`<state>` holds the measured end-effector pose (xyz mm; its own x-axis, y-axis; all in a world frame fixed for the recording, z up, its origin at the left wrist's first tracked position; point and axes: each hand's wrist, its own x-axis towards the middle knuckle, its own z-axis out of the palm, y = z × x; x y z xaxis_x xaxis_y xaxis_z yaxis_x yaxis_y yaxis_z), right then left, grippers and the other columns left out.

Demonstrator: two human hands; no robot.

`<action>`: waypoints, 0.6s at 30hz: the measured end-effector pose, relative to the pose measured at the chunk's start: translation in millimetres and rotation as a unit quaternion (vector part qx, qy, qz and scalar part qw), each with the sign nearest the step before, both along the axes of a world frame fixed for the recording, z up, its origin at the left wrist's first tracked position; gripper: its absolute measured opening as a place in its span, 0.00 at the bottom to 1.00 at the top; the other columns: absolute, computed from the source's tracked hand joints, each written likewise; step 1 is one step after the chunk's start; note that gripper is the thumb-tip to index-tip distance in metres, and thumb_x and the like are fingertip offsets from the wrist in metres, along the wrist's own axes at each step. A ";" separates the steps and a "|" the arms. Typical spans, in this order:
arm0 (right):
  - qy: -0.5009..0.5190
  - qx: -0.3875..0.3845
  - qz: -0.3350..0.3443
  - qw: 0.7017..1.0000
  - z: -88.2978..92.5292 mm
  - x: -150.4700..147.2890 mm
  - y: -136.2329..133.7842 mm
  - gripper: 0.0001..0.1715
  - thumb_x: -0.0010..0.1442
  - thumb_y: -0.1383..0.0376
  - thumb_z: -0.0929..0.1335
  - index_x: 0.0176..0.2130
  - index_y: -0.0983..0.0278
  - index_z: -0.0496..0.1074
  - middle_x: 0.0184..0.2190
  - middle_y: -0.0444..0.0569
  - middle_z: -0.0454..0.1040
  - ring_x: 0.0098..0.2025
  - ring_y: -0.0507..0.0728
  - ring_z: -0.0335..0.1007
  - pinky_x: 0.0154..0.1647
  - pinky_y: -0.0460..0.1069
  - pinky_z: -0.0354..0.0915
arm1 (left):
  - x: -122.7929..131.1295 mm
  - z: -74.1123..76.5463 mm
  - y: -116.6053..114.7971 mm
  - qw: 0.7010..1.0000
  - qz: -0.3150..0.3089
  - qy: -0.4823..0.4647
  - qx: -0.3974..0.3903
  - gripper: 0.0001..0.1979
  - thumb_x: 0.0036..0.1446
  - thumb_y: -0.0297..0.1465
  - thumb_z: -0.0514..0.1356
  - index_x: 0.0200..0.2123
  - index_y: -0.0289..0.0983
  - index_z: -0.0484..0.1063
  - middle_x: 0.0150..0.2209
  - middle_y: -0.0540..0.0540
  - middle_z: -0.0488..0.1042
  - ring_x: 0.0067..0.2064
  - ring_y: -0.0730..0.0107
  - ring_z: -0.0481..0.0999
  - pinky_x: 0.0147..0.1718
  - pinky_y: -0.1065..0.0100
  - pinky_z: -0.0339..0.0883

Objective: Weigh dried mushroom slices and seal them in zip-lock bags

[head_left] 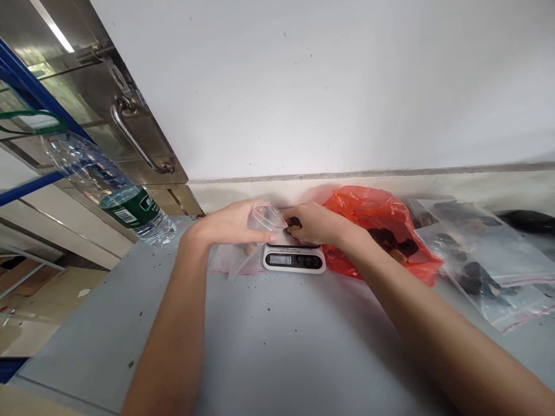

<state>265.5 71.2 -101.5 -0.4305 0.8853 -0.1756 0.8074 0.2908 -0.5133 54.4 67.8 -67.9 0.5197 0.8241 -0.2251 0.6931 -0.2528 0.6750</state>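
Note:
My left hand (234,222) is closed on a clear zip bag (266,216), whose mouth stands open towards the right. Fingers pinched, my right hand (314,222) holds a brown dried piece (293,224), which looks like dried mushroom, at the mouth of that bag. Both hands are over a small white kitchen scale (295,266), whose lit display seems to read 37. Right of the scale lies an open red plastic bag (368,202) with more dark brown dried pieces (392,242) inside. My right forearm passes over part of this bag.
Another clear bag (238,260) lies flat left of the scale. Filled zip bags (485,248) are piled at the right, near a black object (526,221). A large water bottle (125,202) stands at the left table edge. The white wall (329,104) closes off the back.

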 end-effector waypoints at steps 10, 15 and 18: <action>0.035 -0.023 -0.029 0.999 9.2 9.4 -0.7 0.09 0.53 0.75 0.68 0.33 0.62 0.74 0.22 0.44 0.73 0.24 0.54 0.67 0.26 0.49 0.61 | 9.7 -2.3 0.6 0.998 -0.012 0.055 0.003 0.31 0.51 0.50 0.70 0.55 0.43 0.74 0.49 0.45 0.83 0.45 0.50 0.84 0.39 0.62 0.72; 0.160 -0.046 -0.031 0.986 10.7 25.9 5.3 0.09 0.52 0.72 0.72 0.36 0.63 0.76 0.38 0.51 0.83 0.37 0.57 0.78 0.35 0.48 0.69 | 14.7 -5.0 2.1 0.996 -0.028 0.078 -0.016 0.32 0.52 0.52 0.69 0.55 0.43 0.73 0.48 0.43 0.82 0.45 0.49 0.84 0.37 0.61 0.72; 0.233 -0.038 -0.041 0.971 14.6 34.7 6.0 0.12 0.52 0.69 0.74 0.40 0.63 0.77 0.48 0.54 0.82 0.49 0.60 0.79 0.45 0.52 0.73 | 16.5 -6.1 2.0 0.998 -0.034 0.057 0.003 0.29 0.52 0.50 0.70 0.52 0.41 0.74 0.49 0.42 0.82 0.49 0.46 0.83 0.38 0.60 0.72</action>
